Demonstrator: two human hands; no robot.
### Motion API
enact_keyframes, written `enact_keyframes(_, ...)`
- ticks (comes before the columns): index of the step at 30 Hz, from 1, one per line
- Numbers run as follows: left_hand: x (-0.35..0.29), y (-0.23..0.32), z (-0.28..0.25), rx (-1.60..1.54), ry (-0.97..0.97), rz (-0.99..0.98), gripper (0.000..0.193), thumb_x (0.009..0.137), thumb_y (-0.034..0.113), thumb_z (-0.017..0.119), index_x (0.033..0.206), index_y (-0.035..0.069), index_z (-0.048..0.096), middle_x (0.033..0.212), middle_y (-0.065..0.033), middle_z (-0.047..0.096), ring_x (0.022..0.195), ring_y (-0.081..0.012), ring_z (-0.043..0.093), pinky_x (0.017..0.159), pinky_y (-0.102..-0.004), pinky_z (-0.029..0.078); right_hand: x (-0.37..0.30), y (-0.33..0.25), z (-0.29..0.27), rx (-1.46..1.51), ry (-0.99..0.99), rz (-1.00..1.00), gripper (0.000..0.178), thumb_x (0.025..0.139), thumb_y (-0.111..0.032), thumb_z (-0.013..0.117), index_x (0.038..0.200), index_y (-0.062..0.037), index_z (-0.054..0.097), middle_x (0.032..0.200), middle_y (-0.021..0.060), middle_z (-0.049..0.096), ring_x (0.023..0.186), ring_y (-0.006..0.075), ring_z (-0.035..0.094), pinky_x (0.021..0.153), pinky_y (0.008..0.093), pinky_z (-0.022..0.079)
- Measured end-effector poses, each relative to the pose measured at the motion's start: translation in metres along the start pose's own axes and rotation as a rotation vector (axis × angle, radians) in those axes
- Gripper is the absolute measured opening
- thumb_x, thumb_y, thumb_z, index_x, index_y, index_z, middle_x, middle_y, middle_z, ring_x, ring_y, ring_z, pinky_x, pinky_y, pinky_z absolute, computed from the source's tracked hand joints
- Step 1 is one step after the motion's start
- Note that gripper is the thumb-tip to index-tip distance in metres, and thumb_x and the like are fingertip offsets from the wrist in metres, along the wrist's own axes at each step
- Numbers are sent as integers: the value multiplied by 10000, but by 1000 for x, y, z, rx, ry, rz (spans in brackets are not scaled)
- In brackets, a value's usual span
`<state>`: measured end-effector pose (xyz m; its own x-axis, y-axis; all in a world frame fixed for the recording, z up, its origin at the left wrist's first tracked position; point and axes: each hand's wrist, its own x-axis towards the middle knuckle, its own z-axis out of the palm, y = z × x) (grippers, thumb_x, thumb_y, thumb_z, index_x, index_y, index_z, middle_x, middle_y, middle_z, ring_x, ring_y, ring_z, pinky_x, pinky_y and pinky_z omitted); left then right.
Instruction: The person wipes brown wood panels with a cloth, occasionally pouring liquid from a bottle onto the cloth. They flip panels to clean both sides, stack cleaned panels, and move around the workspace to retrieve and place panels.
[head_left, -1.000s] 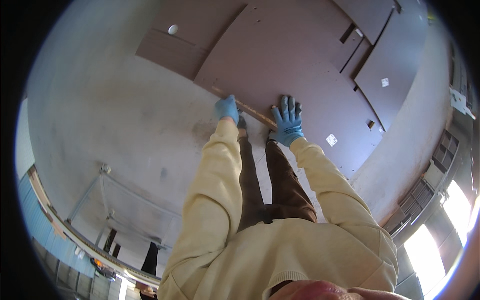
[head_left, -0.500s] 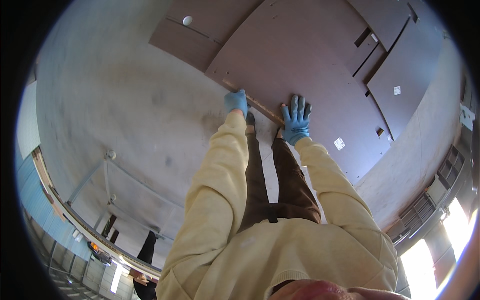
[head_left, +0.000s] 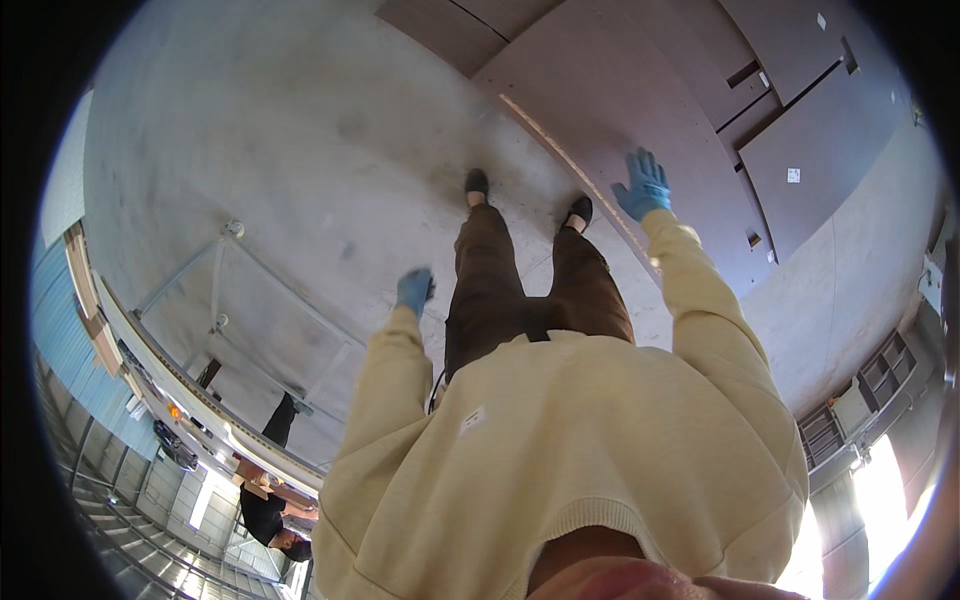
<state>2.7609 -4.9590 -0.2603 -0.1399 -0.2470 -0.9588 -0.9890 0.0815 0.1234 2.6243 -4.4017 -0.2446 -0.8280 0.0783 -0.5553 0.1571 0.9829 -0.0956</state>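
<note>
Board: the large brown board lies flat, its pale raw strip along the near edge, facing the wearer.
Right hand: the blue-gloved right hand is just inside the board's near edge, well away from its left corner.
Right fingers: spread and released, grasping nothing, pointing inward across the board; the thumb points toward the near edge. Contact with the surface cannot be confirmed.
Left hand: the blue-gloved left hand is off the board, well apart from its near edge, above the floor and beside the wearer's left thigh.
Left fingers: blurred; cannot tell whether clenched or released. The board is beyond their reach.
Adjoining board: a second brown board, bearing a white label, lies past the large board's right side.
Feet: two dark shoes stand on the floor, the right one near the board's near edge.
</note>
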Motion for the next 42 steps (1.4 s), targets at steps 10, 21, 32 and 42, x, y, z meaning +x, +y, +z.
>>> enact_keyframes(10,38,39,-241,-342,-103,-237,243,981,306,669,1108,101,650,986,-94,692,835,-287,677,702,-449,570,-69,-123,1,139,-505,456,702,961,-564,537,1492,-105,520,1536,183,516,1414,363,491,1199,420,360)
enact_keyframes(21,52,592,-365,-131,-88,548,411,986,315,694,1305,65,628,1300,-137,686,1164,-286,676,952,-417,547,33,-365,-39,696,-425,660,593,944,-539,543,1212,-52,750,1301,225,685,1273,397,616,1087,461,461)
enact_keyframes(32,71,767,-485,173,0,288,390,1017,281,606,1328,48,631,1239,-133,711,1004,-244,704,835,-387,581,358,-518,-242,714,-307,409,483,902,-513,610,1149,-135,782,1239,189,719,1186,388,666,1032,471,503)
enact_keyframes(42,110,989,-503,509,38,218,276,986,225,565,1165,38,659,1014,-116,732,824,-227,639,699,-402,539,625,-550,-466,807,-68,370,504,941,-487,585,1181,-75,747,1217,216,712,1163,421,656,1017,476,510)
